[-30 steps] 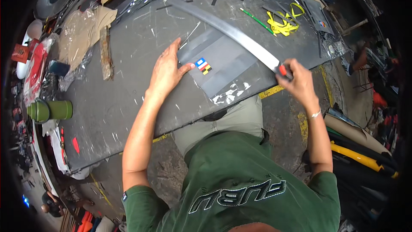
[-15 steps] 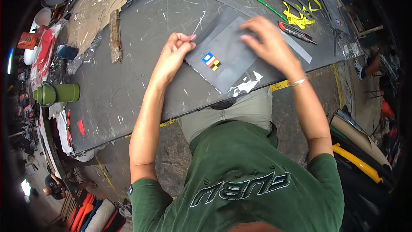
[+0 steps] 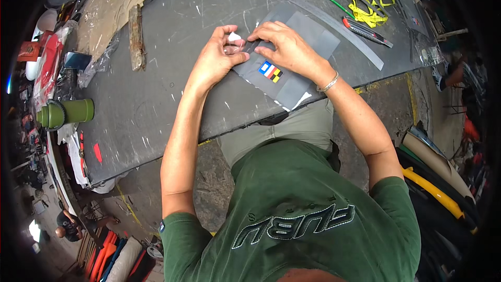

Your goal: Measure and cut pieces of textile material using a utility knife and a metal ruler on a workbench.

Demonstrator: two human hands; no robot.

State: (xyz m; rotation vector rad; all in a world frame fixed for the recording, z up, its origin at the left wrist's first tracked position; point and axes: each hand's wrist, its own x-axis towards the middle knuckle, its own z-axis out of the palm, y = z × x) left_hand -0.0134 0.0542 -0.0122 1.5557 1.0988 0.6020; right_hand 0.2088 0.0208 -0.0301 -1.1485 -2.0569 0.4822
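Note:
A flat grey piece of sheet material (image 3: 318, 36) with a small multicoloured flag patch (image 3: 271, 72) lies at the bench's near edge. Beside its left corner, my left hand (image 3: 215, 60) has its fingers curled around a thin, glossy whitish strip (image 3: 235, 37), partly hidden by the fingers. My right hand (image 3: 295, 52) rests over the sheet, its fingertips and thumb closing on the left edge near the left hand. Exactly what the right fingertips pinch is hard to see. White patches show along the sheet's lower corner.
Beyond the sheet lies a long metal ruler (image 3: 313, 19). To the right are a red-and-black utility knife (image 3: 367, 32), a green pencil (image 3: 330, 0) and a tangled yellow tape measure (image 3: 369, 15). A wooden stick (image 3: 136, 39) and green bottle (image 3: 68, 114) stay leftward.
My right hand has moved left from the sheet's far right side to its left edge, beside my left hand. The sheet has shifted slightly right. The strip in my left hand now shows less.

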